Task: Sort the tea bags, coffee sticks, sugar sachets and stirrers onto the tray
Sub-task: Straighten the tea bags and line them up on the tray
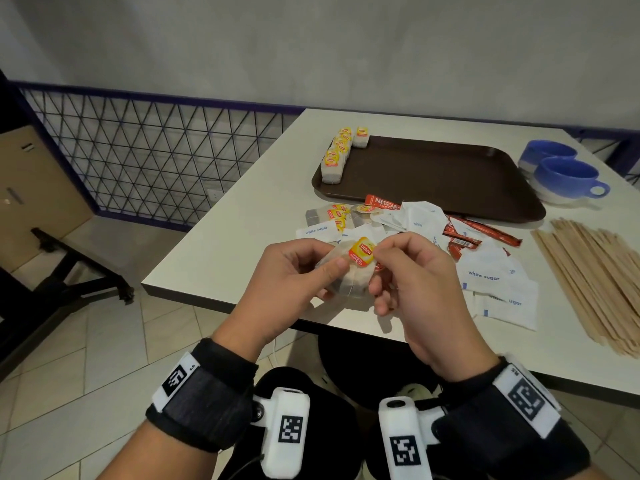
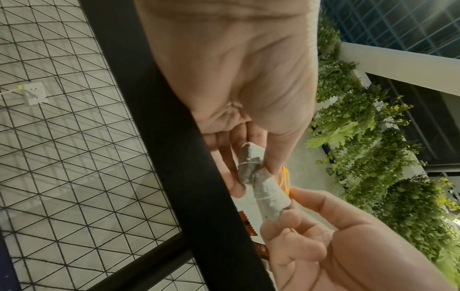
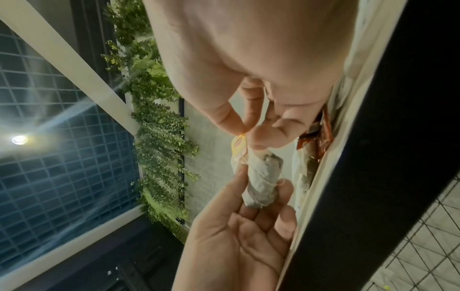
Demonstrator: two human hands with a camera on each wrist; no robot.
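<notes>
Right now the left hand (image 1: pixel 287 271) pinches a tea bag (image 1: pixel 349 280) between thumb and curled fingers (image 2: pixel 225 155), while the right hand (image 1: pixel 412 271) pinches the bag's yellow tag (image 1: pixel 363 251) between thumb and forefinger. Both are raised over the near edge of the tabletop (image 1: pixel 221 251). The bag's long axis runs roughly between the two hands, its string wound round its middle in the wrist views.

The relation that matters, I judge, is that the row of tea bags (image 1: pixel 337 154) already stands along the left edge of the tray (image 1: pixel 450 174), up and slightly right of the hands and beyond the unsorted heap. The left hand sits on the row's side and holds the bag's body, so it looks the likelier one to carry it there.

Between hands and tray lie more tea bags, white sugar sachets (image 1: pixel 485 275) and red coffee sticks (image 1: pixel 478 233), overlapping one another. The wooden stirrers (image 1: pixel 595 278) lie in a loose bundle to the right, with two blue cups (image 1: pixel 561 174) just right of the tray.

Around the tabletop are a tiled floor, a wire-mesh railing (image 1: pixel 156 150) on the left and a plain grey wall behind.
</notes>
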